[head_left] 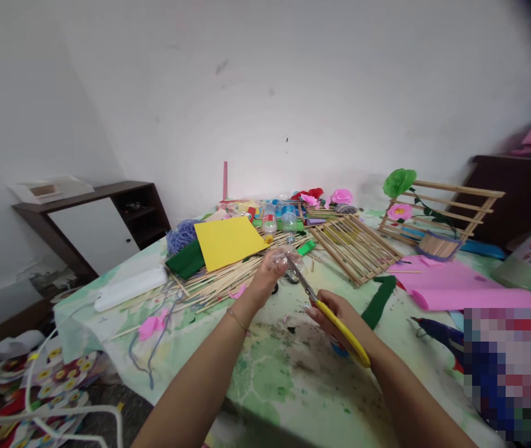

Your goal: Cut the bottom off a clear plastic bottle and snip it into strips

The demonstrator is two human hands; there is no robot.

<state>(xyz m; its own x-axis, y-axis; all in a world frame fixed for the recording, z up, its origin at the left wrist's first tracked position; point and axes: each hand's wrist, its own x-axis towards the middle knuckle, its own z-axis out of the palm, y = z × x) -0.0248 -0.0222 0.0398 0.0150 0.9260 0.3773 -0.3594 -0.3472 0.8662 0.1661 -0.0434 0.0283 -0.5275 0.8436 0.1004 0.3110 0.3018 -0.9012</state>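
My left hand (270, 277) grips a clear plastic piece (299, 266), perhaps part of a bottle, above the middle of the table. In my right hand (331, 310) are scissors with yellow handles (344, 328); their blades point up and left, against the plastic. The exact spot where blades and plastic meet is too small to make out. Past my left hand lie many thin wooden sticks (219, 280) and a yellow sheet (228, 242). Two clear plastic bottles, one with a red label (269, 219) and one with a blue label (288, 218), stand behind the plastic piece.
Right of my hands are a stick lattice (356, 249), a stick frame with paper flowers (452, 208), pink paper (470, 289) and a dark blue glue gun (438, 331). On the left are purple yarn (182, 236), a white power strip (130, 289) and a trailing white cable (27, 379).
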